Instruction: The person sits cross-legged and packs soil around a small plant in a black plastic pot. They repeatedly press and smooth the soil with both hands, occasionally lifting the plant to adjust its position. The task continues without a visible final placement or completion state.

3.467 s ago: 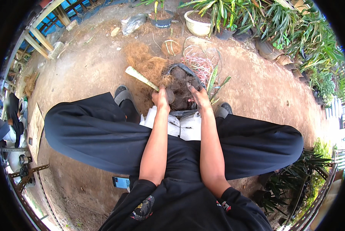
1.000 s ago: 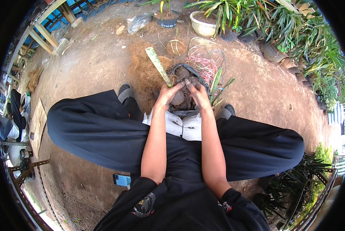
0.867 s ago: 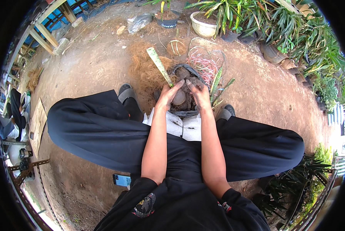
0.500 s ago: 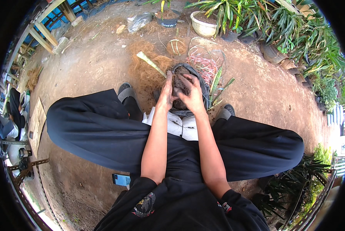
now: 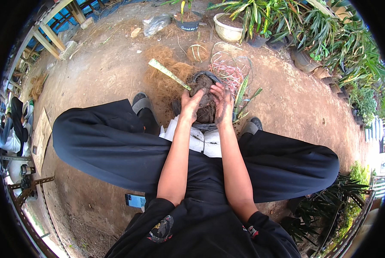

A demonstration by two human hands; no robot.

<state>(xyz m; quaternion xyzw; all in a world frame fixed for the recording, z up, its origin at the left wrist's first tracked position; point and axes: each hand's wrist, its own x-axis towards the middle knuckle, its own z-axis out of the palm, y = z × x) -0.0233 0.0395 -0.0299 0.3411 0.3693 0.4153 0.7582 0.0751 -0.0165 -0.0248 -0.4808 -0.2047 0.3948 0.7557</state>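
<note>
A dark clump of soil and roots [image 5: 204,84] is cupped between my two hands, above a black plastic planting bag [image 5: 209,127] with dark soil in it. My left hand [image 5: 190,105] grips the clump's left side, thumb across it. Curled round the right side is my right hand [image 5: 223,102], its fingertips touching the soil. A pale green mottled leaf [image 5: 168,73] slants up and left from beside my left fingers; they hide its base. Dirt darkens the fingers of both hands.
Brown coconut fibre [image 5: 162,71] lies beyond my left hand, and tangled pink string [image 5: 226,71] beyond the right. Cut green leaves [image 5: 242,96] lie by the bag. A white sack [image 5: 211,144] is between my legs. Potted plants [image 5: 229,28] stand farther off; a phone [image 5: 135,201] lies left.
My right hand has moved from the top of the clump to its right side, baring more soil. The pale leaf has tipped slightly left with the clump.
</note>
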